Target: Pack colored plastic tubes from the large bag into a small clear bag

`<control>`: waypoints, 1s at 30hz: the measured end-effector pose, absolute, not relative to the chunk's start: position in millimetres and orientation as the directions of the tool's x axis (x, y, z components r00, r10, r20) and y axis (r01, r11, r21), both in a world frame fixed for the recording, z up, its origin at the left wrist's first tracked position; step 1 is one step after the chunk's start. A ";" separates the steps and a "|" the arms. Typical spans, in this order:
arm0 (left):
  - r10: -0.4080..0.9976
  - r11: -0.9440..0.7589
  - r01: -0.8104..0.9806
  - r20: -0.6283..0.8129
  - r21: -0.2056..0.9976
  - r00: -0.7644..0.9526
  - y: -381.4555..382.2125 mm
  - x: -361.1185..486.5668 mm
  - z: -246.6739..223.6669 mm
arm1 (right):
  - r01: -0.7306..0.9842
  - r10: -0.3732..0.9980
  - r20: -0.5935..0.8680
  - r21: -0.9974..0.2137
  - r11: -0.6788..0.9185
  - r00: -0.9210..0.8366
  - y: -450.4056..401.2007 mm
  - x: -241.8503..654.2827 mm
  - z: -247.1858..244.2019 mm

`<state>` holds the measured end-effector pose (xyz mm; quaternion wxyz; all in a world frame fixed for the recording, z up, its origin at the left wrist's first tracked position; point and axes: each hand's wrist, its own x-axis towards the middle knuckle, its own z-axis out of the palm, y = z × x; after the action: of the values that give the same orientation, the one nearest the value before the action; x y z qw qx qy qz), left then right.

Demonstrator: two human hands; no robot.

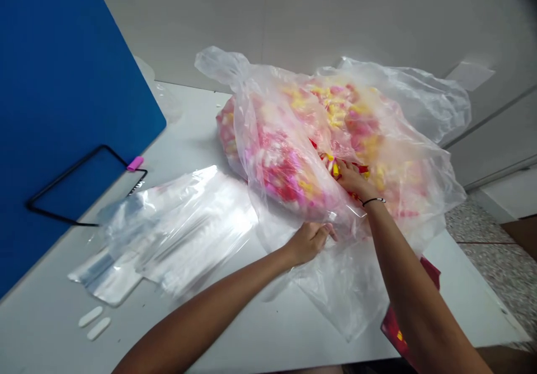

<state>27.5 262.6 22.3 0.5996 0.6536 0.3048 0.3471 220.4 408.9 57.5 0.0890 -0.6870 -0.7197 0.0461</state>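
Plastic bagging [272, 189], its near edge pinched in the left hand [310, 242], might spill coloured pieces [335, 169] if that slips; whether the right hand [351, 179] grips any, I cannot tell.

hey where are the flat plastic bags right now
In the head view, the flat plastic bags lie on the white table left of the left hand, between the blue panel and the filled bag.

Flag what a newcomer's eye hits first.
The bulging translucent bag of red, yellow and pink pieces, centre-right, with the right hand in its opening and the left hand gripping its near edge. Then the blue panel, upper left, and glossy clear plastic left of the bag.
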 end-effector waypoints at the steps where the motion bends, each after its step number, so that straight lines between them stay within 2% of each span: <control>1: 0.815 -0.102 0.000 0.084 0.995 0.573 262.3 26.9 23.2 | 0.988 0.996 0.086 -0.152 0.029 -0.016 409.4 219.2 54.9; 4: 0.817 -0.126 0.034 0.085 0.991 0.571 262.1 25.9 25.8 | 0.998 0.986 0.156 -0.048 -0.052 0.059 411.7 214.7 51.5; 7: 0.814 -0.159 0.050 0.103 0.986 0.571 262.1 25.5 27.8 | 0.996 0.984 0.157 0.002 -0.090 0.089 418.2 210.7 49.6; 12: 0.811 -0.201 0.057 0.134 0.978 0.570 260.7 25.2 28.8 | 0.998 0.974 0.220 -0.042 -0.054 0.062 424.0 207.7 43.4; 18: 0.826 -0.215 0.051 0.154 0.975 0.542 259.7 25.2 27.2 | 0.901 0.924 0.362 -0.430 0.046 0.125 417.8 203.0 43.8; 25: 0.845 -0.239 0.018 0.199 0.971 0.496 259.7 23.7 27.2 | 0.722 0.777 0.521 -0.680 0.127 0.354 400.6 192.2 57.2; 27: 0.852 -0.231 0.012 0.197 0.973 0.485 259.9 23.8 26.6 | 0.525 0.768 0.456 -0.830 0.186 0.449 387.5 189.7 61.3; 29: 0.856 -0.225 -0.001 0.198 0.974 0.478 260.2 24.5 25.7 | 0.174 0.821 0.258 -0.965 0.195 0.510 371.9 188.9 65.0; 30: 0.856 -0.220 -0.011 0.198 0.976 0.477 260.4 24.9 25.1 | 0.009 0.844 0.150 -0.986 0.169 0.515 363.7 189.3 66.7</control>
<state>24.9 260.4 25.1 0.5389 0.6693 0.3159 0.4023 189.3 363.7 66.7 0.6639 -0.5626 -0.3793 0.3143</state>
